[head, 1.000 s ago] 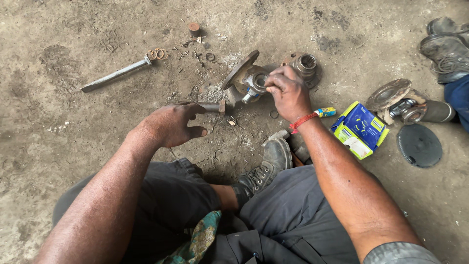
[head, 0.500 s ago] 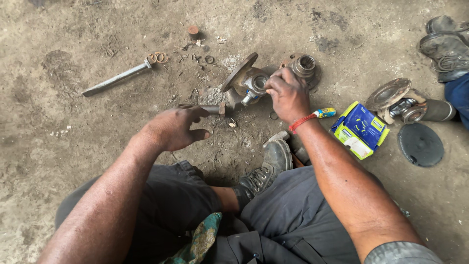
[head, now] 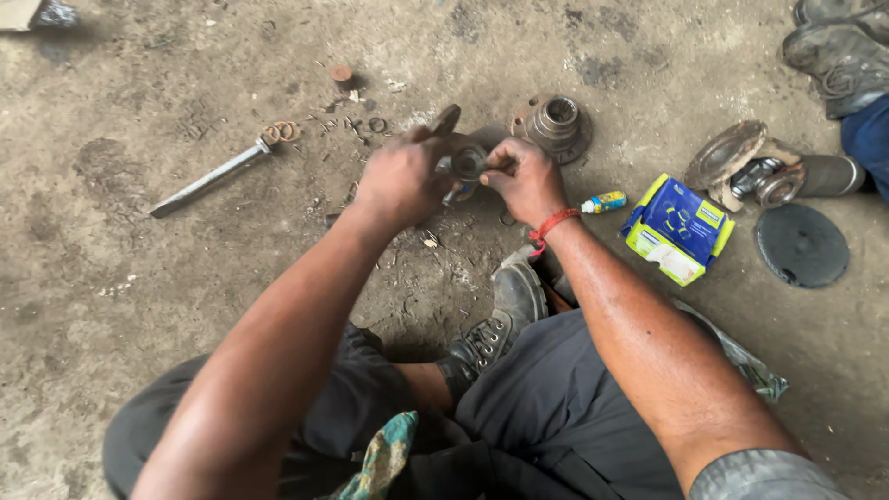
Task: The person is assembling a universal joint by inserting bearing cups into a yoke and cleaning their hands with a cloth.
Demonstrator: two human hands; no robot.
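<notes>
Gripping a metal flanged joint (head: 460,159) between them, left hand (head: 400,181) and right hand (head: 526,178) both clasp it; a hub flange (head: 556,124) (grimy) lies just beyond the right hand.

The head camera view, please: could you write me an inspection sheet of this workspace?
Surface: dusty, stained concrete floor.
Job's things: flanged metal joint part, gripped between both hands above the floor.
Clutter: metal rod with rings at its end; round hub; small tube; blue and yellow box; second joint assembly; dark round cover.
Grippers: left hand and right hand both closed on the part.
Cables: nothing seen.
Surroundings: the person's own boot; another person's shoes at top right.
</notes>
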